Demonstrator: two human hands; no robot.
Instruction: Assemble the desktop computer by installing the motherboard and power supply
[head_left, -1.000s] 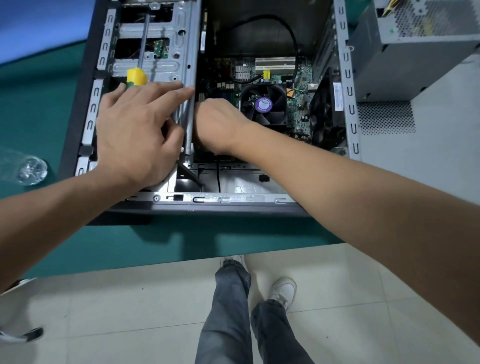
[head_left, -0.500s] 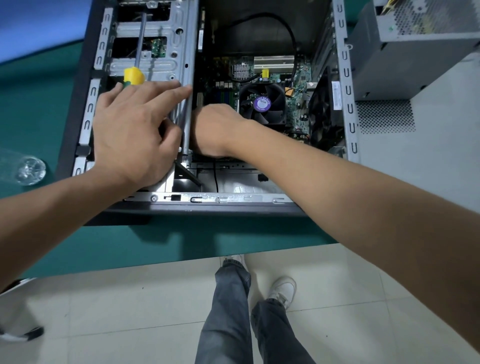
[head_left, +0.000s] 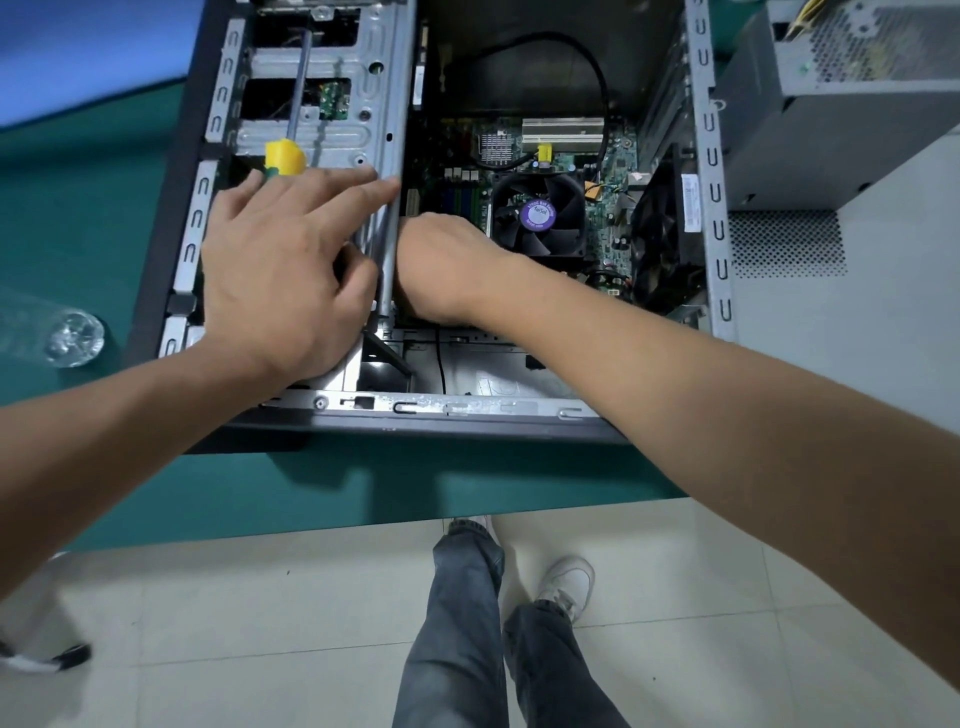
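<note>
Left hand (head_left: 280, 270) flat, fingers straight, on the case (head_left: 709, 156) drive cage, presumably steadying it; right hand (head_left: 441, 270) reaching beside the seated motherboard (head_left: 613, 156), grip hidden; power supply (head_left: 852, 93) outside on the tabletop (head_left: 78, 208), uninstalled.

The person's left hand (head_left: 280, 270) and right hand (head_left: 447, 270) are bare, and both forearms are uncovered all the way to the frame edges, with no sleeve, watch or ring showing on them. Below the table edge the legs wear grey-blue jeans (head_left: 467, 623), creased at the knees and cuffs. The feet are in white sneakers (head_left: 569, 579), one largely hidden behind a trouser leg.
</note>
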